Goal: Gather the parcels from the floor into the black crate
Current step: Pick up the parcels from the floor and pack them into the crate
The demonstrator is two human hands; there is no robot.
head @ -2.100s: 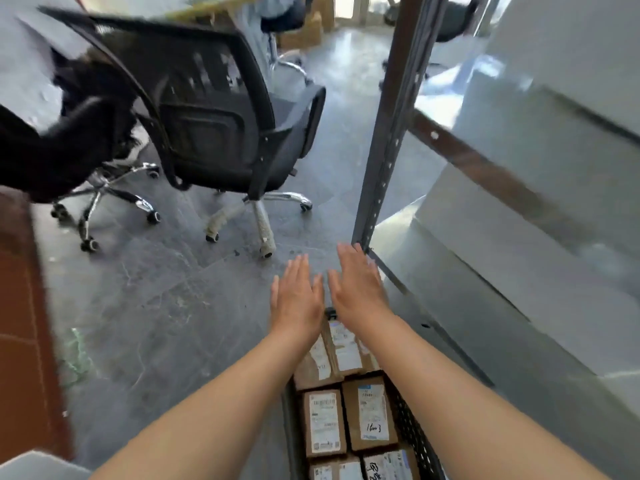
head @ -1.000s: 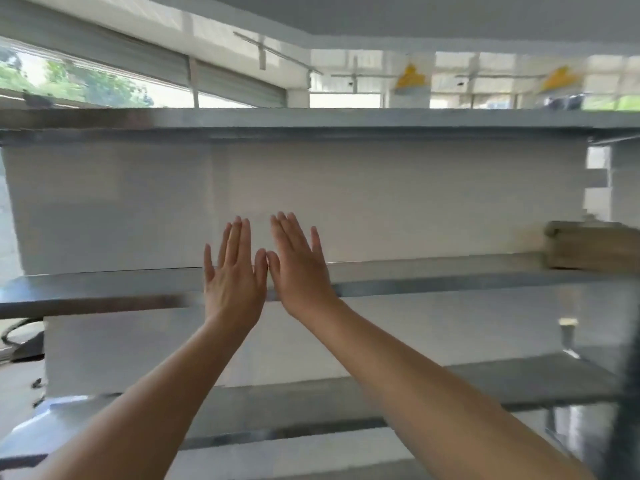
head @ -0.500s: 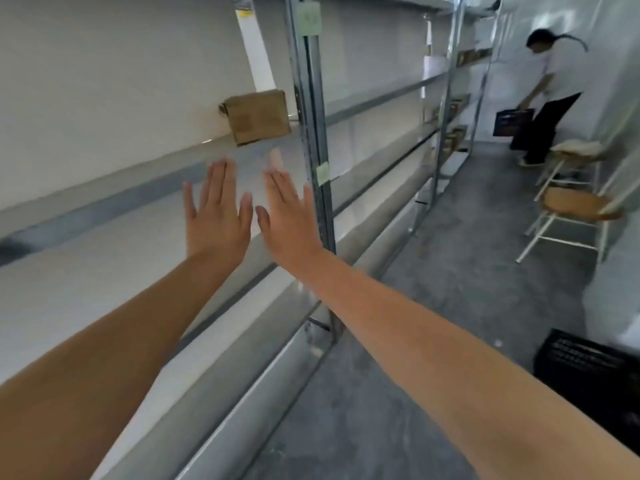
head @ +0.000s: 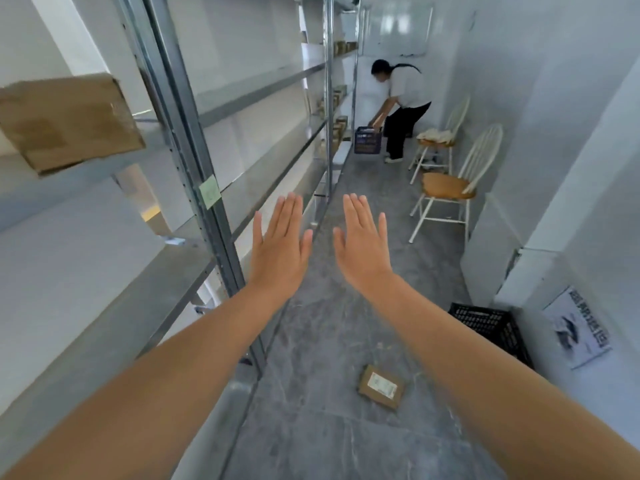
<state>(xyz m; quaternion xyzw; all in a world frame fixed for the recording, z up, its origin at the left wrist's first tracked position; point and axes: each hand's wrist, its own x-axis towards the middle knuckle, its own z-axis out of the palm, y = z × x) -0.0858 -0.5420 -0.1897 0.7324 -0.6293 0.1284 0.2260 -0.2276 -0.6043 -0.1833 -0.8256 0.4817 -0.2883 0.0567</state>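
Note:
A flat brown parcel (head: pixel 381 386) with a white label lies on the grey floor between my forearms. A black crate (head: pixel 491 327) stands on the floor at the right wall, partly hidden by my right arm. My left hand (head: pixel 278 249) and my right hand (head: pixel 363 247) are stretched out in front of me at chest height, palms down, fingers straight, holding nothing. Both hands are well above and beyond the parcel.
Metal shelving (head: pixel 194 161) runs along the left, with a cardboard box (head: pixel 69 121) on an upper shelf. Two white chairs (head: pixel 450 185) stand at the right wall. A person (head: pixel 401 105) bends over a blue crate (head: pixel 367 140) at the aisle's far end.
My view has swung from the shelves down the aisle, bringing the floor parcel and more of the black crate into sight. My hands have drifted slightly apart and stay flat.

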